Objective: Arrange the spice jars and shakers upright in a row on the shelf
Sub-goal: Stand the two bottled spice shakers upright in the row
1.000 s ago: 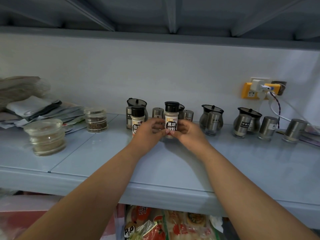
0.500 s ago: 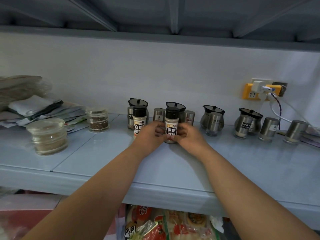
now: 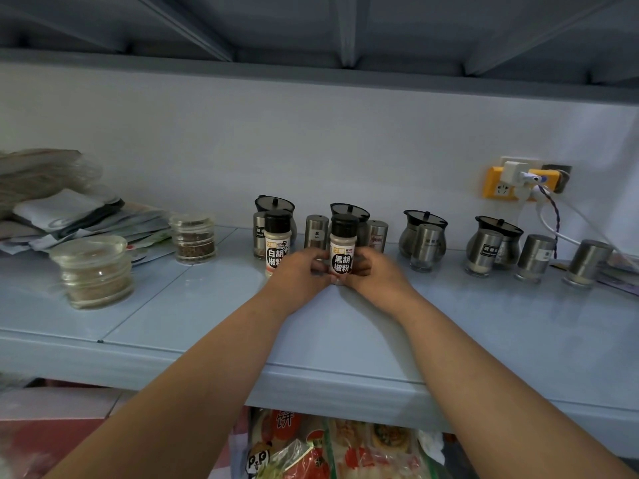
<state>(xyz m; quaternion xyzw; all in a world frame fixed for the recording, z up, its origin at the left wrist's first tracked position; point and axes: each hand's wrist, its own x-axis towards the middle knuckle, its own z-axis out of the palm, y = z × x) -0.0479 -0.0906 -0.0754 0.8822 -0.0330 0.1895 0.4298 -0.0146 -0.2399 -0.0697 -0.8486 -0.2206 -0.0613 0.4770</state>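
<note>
A black-capped pepper jar (image 3: 342, 247) with a black label stands upright on the pale blue shelf (image 3: 345, 333). My left hand (image 3: 297, 274) and my right hand (image 3: 377, 274) grip its lower part from both sides. A second black-capped jar (image 3: 276, 240) stands just left of it, partly behind my left hand. Behind them, steel shakers (image 3: 316, 231) and black-lidded pots (image 3: 275, 203) stand along the wall. Further right are more pots (image 3: 423, 233) and steel shakers (image 3: 534, 255).
Two stacked glass jars (image 3: 93, 271) and a smaller spice jar (image 3: 193, 238) stand at the left, near a pile of packets (image 3: 69, 216). A yellow socket (image 3: 501, 184) with a plug and cables hangs at the right wall. Snack bags (image 3: 328, 447) lie below the shelf.
Both hands have lowered the black-label jar onto the shelf and shifted it slightly back beside the other black-capped jar. The view has moved a little.
</note>
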